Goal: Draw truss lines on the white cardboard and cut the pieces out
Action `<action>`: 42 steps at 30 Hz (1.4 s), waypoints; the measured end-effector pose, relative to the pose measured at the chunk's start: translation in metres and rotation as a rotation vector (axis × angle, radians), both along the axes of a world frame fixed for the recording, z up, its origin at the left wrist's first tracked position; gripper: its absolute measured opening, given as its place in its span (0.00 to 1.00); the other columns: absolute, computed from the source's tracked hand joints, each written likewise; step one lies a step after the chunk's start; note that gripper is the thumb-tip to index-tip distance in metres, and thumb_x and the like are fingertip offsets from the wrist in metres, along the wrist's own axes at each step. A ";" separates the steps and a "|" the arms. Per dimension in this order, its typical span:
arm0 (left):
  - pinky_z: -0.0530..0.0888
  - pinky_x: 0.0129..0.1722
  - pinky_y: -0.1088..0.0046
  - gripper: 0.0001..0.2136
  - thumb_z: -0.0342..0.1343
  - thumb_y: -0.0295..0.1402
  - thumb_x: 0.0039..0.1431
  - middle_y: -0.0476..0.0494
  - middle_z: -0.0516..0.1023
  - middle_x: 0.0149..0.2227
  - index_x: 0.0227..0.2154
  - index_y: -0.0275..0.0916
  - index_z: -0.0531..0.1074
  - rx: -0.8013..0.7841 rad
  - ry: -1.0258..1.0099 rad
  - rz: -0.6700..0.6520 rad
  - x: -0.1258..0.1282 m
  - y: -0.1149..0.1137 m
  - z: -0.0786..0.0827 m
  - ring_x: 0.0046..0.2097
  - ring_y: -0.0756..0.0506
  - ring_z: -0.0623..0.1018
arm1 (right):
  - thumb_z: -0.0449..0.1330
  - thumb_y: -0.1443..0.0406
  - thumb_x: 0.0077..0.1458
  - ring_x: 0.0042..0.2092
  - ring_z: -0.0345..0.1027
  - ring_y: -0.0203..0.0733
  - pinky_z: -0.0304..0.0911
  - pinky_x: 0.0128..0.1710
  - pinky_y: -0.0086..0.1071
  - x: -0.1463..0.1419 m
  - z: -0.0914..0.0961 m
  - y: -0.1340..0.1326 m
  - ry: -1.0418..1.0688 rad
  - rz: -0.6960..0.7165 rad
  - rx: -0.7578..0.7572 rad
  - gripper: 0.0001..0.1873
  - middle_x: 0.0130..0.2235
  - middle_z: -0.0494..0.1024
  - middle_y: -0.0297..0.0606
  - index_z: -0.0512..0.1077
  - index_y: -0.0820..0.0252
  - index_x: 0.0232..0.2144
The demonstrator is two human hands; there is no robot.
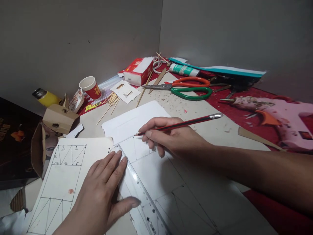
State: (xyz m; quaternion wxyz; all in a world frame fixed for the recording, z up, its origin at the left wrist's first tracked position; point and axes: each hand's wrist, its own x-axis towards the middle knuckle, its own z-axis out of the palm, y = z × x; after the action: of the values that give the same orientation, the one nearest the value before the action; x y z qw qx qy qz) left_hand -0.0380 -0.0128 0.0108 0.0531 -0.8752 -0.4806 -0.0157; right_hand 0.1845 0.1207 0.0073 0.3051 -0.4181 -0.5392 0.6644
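Observation:
My right hand (173, 138) pinches a red-and-black pencil (189, 122), its tip close to the white paper and its metal-capped end raised to the right. Under it lies a white sheet (160, 174) with straight lines and triangles drawn on it. A clear ruler (139, 186) runs slantwise over that sheet. My left hand (100, 191) rests flat on the ruler, fingertips near its far end and thumb spread apart. To the left is a second sheet (62, 179) with inked zigzag lines, partly covered by my left forearm.
Scissors (190, 93) with orange and green handles lie beyond my right hand. A pink glue gun (276, 117) sits at the right. Thin wooden sticks (111, 102), a paper cup (90, 88), a tissue pack (137, 73) and a yellow bottle (49, 98) stand farther back, before grey walls.

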 end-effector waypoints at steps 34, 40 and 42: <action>0.74 0.55 0.49 0.35 0.53 0.52 0.64 0.27 0.66 0.64 0.64 0.29 0.61 0.016 0.097 0.011 -0.005 0.002 0.003 0.63 0.31 0.68 | 0.59 0.70 0.53 0.25 0.65 0.33 0.62 0.17 0.21 0.002 0.001 -0.001 0.017 0.000 0.010 0.05 0.30 0.77 0.38 0.76 0.62 0.34; 0.71 0.56 0.52 0.37 0.52 0.53 0.64 0.27 0.66 0.65 0.64 0.27 0.61 0.005 0.124 -0.020 -0.001 -0.002 0.006 0.64 0.31 0.66 | 0.59 0.72 0.54 0.25 0.66 0.33 0.63 0.17 0.21 0.003 0.002 -0.001 0.016 -0.003 0.024 0.06 0.29 0.77 0.37 0.76 0.61 0.33; 0.70 0.57 0.52 0.36 0.52 0.52 0.64 0.27 0.66 0.64 0.64 0.26 0.61 0.006 0.121 -0.026 0.000 -0.005 0.005 0.64 0.30 0.65 | 0.59 0.72 0.54 0.26 0.67 0.33 0.63 0.18 0.21 0.003 0.001 -0.002 0.009 0.032 0.026 0.06 0.29 0.78 0.36 0.76 0.61 0.32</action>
State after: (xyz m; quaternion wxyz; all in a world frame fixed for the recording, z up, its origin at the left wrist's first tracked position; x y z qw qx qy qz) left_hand -0.0378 -0.0177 0.0161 0.0843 -0.8806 -0.4649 0.0349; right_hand 0.1877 0.1187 0.0088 0.3024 -0.4026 -0.5531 0.6637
